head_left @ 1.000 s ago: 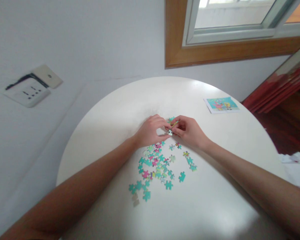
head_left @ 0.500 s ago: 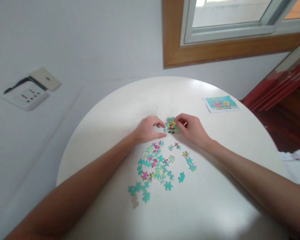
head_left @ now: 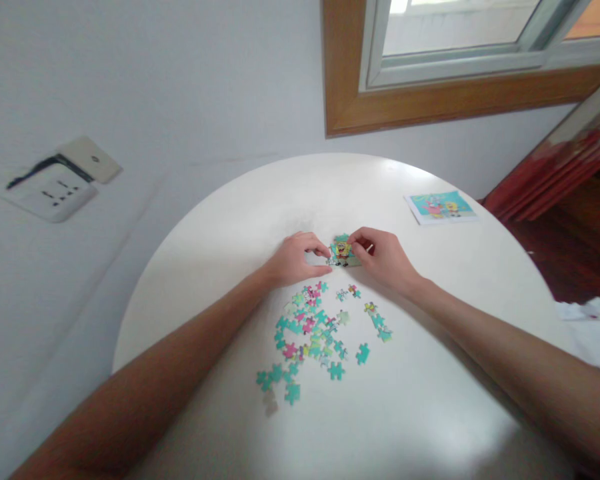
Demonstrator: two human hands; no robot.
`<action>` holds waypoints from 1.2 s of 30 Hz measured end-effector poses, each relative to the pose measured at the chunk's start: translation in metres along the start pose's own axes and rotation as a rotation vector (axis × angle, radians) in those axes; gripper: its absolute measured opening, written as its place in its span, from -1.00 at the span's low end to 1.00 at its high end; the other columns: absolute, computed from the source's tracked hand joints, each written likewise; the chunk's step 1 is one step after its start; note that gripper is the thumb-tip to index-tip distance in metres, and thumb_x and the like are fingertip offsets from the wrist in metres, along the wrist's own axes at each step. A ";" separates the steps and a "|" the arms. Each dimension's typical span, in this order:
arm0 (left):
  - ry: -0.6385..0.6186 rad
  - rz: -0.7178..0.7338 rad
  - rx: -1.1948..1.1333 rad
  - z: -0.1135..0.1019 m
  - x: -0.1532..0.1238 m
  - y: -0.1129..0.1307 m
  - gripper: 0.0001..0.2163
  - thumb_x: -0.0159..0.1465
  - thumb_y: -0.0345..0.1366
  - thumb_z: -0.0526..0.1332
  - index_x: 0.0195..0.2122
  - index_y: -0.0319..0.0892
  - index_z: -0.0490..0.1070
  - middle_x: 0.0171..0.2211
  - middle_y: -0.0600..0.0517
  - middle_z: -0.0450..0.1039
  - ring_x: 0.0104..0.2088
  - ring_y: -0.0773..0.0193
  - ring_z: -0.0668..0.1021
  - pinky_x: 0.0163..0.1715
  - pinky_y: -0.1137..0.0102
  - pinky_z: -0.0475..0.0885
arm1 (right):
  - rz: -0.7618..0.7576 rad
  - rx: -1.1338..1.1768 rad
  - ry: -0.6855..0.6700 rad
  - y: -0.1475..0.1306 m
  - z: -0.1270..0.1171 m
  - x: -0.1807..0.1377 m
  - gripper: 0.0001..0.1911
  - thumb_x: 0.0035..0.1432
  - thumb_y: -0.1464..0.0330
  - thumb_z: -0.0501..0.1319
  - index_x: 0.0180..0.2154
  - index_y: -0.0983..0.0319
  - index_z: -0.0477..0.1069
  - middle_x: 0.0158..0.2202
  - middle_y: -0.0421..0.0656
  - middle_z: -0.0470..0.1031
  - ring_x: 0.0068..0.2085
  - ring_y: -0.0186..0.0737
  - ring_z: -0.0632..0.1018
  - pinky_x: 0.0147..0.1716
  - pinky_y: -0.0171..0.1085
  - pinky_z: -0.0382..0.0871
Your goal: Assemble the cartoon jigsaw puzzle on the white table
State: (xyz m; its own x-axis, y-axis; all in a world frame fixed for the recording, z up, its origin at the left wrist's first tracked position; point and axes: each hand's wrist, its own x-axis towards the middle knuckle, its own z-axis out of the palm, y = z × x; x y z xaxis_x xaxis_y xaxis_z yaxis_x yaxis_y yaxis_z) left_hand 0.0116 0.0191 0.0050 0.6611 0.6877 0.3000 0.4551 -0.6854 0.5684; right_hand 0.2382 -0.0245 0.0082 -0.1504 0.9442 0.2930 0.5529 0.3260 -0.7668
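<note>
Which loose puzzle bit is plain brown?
The brown bit at the bottom left, just left of a single teal piece. It's the only plain brown one; the others show teal, pink, yellow or pale green.

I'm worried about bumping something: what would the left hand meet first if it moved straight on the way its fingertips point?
Most likely the partly joined puzzle, right at the fingertips of the left hand; they may be touching it; depth is unclear. The right hand lies beyond.

The white table [head_left: 330, 190] carries puzzle pieces [head_left: 336, 371], a part-built puzzle [head_left: 343, 251] and 1 picture [head_left: 441, 207].
</note>
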 end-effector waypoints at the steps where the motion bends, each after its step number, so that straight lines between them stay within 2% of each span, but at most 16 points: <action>1: -0.001 -0.002 -0.001 0.000 0.000 0.000 -0.82 0.10 -0.25 0.44 -0.27 -0.13 0.58 -0.29 0.02 0.56 -0.24 0.22 0.56 -0.12 0.29 0.40 | -0.002 -0.003 -0.002 0.000 0.000 0.000 -0.81 0.18 0.42 0.11 -0.29 0.25 0.50 -0.42 -0.17 0.54 -0.42 -0.29 0.45 -0.36 -0.25 0.27; 18: 0.043 0.027 0.005 0.003 -0.001 0.001 -0.82 0.13 -0.25 0.44 -0.24 -0.13 0.60 -0.30 0.02 0.57 -0.26 0.23 0.56 -0.13 0.30 0.41 | -0.012 -0.004 0.001 0.000 0.000 0.000 -0.81 0.16 0.44 0.12 -0.29 0.25 0.51 -0.42 -0.17 0.55 -0.42 -0.28 0.46 -0.37 -0.25 0.28; 23: 0.060 0.047 -0.013 0.004 -0.002 0.001 -0.90 0.19 -0.26 0.39 -0.29 -0.12 0.60 -0.29 0.01 0.57 -0.25 0.24 0.56 -0.13 0.30 0.40 | -0.015 -0.016 0.009 0.000 -0.001 0.000 -0.81 0.17 0.44 0.12 -0.29 0.24 0.52 -0.42 -0.18 0.55 -0.43 -0.29 0.46 -0.38 -0.26 0.28; 31: 0.059 0.056 0.003 0.005 -0.003 0.000 -0.89 0.19 -0.25 0.40 -0.25 -0.09 0.63 -0.28 0.01 0.56 -0.24 0.24 0.55 -0.13 0.29 0.39 | -0.025 -0.019 -0.013 -0.001 -0.001 0.001 -0.81 0.16 0.46 0.12 -0.30 0.25 0.52 -0.43 -0.18 0.56 -0.45 -0.30 0.45 -0.39 -0.26 0.27; 36: 0.078 0.040 -0.020 0.006 -0.004 -0.002 -0.94 0.19 -0.26 0.40 -0.30 -0.06 0.65 -0.32 0.02 0.52 -0.27 0.25 0.53 -0.19 0.32 0.39 | -0.037 -0.015 -0.031 -0.002 -0.002 0.000 -0.82 0.16 0.46 0.13 -0.30 0.25 0.52 -0.40 -0.17 0.57 -0.45 -0.31 0.46 -0.40 -0.28 0.27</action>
State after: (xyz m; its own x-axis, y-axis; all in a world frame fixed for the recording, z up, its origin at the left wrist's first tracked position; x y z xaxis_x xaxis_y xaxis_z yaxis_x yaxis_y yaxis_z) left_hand 0.0117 0.0164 -0.0021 0.6296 0.6769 0.3813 0.4169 -0.7085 0.5694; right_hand 0.2383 -0.0254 0.0108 -0.1958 0.9326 0.3031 0.5585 0.3601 -0.7473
